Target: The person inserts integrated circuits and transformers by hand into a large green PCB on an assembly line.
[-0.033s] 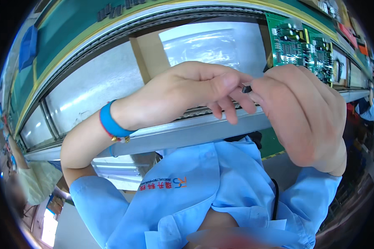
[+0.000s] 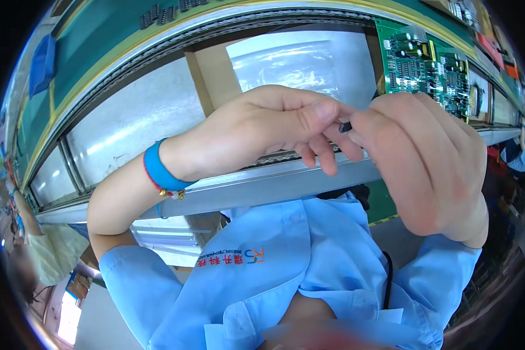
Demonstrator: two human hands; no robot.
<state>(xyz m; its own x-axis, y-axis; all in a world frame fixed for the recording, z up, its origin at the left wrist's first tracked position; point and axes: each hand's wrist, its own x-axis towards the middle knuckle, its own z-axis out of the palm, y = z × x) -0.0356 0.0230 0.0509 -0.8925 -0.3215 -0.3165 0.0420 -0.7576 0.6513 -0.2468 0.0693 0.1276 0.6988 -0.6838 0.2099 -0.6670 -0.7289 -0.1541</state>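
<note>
A small black electronic component (image 2: 345, 126) with thin metal pins is between my two hands, above the metal rail. My right hand (image 2: 426, 157) is closed, with thumb and forefinger pinching the component at its tip. My left hand (image 2: 280, 122), with a blue band on its wrist, has thumb and forefinger pressed together right beside the component's pins. Its other fingers hang loosely curled below. Whatever lies between the left thumb and forefinger is hidden.
A green circuit board (image 2: 420, 73) full of parts lies on the rails beyond my right hand. Several black components (image 2: 157, 14) rest on the green mat at the back. A clear plastic bag (image 2: 286, 67) lies past my left hand; a blue bin (image 2: 42, 65) stands far left.
The view has shifted slightly, and the black component is tilted a little differently at my fingertips. Both hands keep nearly the same pose.
</note>
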